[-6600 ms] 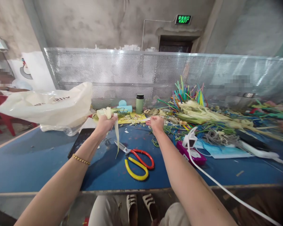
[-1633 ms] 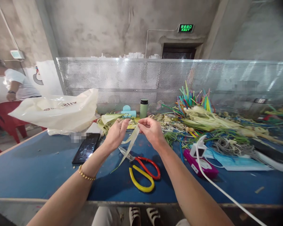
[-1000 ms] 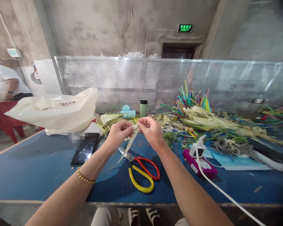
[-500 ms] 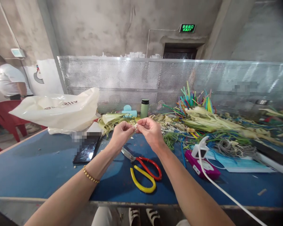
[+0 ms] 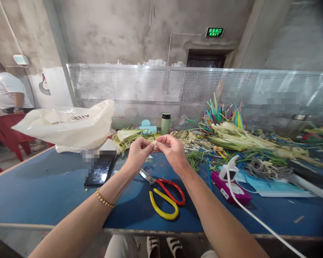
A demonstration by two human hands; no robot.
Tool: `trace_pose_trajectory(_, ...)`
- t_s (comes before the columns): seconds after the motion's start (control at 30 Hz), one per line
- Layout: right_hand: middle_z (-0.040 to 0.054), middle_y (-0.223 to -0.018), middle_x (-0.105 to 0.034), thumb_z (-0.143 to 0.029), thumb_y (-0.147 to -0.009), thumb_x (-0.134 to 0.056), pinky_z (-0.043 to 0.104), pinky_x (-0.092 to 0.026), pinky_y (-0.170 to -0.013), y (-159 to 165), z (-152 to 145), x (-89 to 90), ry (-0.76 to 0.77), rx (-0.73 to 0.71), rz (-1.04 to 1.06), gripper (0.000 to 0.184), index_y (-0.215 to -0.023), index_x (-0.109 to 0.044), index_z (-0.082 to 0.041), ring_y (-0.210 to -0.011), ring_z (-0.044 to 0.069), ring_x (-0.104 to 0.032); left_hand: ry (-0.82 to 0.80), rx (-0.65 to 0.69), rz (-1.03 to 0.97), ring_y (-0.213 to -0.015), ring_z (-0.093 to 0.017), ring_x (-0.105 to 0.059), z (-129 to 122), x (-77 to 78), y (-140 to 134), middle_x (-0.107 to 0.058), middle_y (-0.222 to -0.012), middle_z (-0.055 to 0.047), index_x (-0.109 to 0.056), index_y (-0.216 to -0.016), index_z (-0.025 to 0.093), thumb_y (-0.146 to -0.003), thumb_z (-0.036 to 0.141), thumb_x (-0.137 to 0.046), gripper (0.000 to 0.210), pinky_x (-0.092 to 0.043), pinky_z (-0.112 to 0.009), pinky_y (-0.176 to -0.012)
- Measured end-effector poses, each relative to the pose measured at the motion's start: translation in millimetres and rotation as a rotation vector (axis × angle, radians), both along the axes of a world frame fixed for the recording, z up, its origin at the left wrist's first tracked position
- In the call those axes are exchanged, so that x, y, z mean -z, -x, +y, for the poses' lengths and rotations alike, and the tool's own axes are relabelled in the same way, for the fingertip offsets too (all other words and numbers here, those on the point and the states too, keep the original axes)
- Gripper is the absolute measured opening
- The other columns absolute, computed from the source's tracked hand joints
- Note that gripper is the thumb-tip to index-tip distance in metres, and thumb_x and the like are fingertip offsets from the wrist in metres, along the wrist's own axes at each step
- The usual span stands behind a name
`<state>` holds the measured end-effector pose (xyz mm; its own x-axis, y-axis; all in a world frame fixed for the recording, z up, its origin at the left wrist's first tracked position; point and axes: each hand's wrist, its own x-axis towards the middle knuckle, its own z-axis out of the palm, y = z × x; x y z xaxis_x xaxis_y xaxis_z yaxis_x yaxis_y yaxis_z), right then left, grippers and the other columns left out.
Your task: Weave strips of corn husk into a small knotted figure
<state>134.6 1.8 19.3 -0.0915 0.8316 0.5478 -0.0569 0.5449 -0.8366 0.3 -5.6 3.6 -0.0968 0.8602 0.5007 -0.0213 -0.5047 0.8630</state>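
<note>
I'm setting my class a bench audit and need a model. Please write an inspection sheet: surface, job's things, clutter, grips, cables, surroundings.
Surface: blue tabletop, scattered scraps.
Job's things: pale husk-like piece, mostly hidden; scissors lying with handles spread.
Clutter: husks, plastic bag, tablet, face mask.
Grips: left grip and right grip pinch the piece.
Cables: white cable crosses the tabletop's near edge.
Surroundings: perforated metal screen, exit sign, person at left.

I have both arms stretched forward and converging, the left arm slanting in from the lower left, the right arm from the lower right. My left hand and right hand come together at the fingertips, each in a pinch grip, fingers curled. Both wrists run nearly straight, thumb sides turned toward my view.
</note>
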Motion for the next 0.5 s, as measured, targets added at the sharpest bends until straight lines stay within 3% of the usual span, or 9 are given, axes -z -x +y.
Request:
trace_pose_trajectory(0.17,0.0043,-0.073,-0.067,-0.043,-0.077,-0.068,0.030,-0.054,-0.063,2.1,-2.0,0.1,-0.067,0.062,-0.119,0.028,-0.084,-0.061,-0.017,-0.065,0.017,-0.064,-0.036,-0.103,0.064,-0.056,-0.012,-0.052,0.2,-0.3,-0.1,-0.059,-0.058,0.001,-0.052,-0.066,0.018,-0.073,0.026,-0.067,0.019,-0.037,-0.025,-0.055)
trace_pose_trajectory(0.33,0.0060,-0.080,-0.067,-0.033,-0.079,-0.064,0.029,-0.053,-0.061,3.7,3.6,6.5,-0.127,0.192,-0.204,0.020,-0.089,-0.061,-0.017,-0.068,0.017,-0.063,-0.096,-0.146,0.136,-0.058,-0.013,-0.053,1.3,2.5,-1.3,-0.057,-0.059,0.001,-0.052,-0.067,0.018,-0.075,0.024,-0.065,0.017,-0.038,-0.025,-0.056)
trace_pose_trajectory(0.5,0.0031,-0.075,-0.063,-0.025,-0.078,-0.059,0.027,-0.051,-0.056,1.4,4.7,5.5,-0.110,0.134,-0.154,0.015,-0.089,-0.059,-0.016,-0.061,0.015,-0.061,-0.093,-0.120,0.164,-0.058,-0.013,-0.054,0.9,1.4,-0.1,-0.057,-0.060,0.001,-0.052,-0.069,0.018,-0.076,0.025,-0.065,0.017,-0.038,-0.026,-0.056)
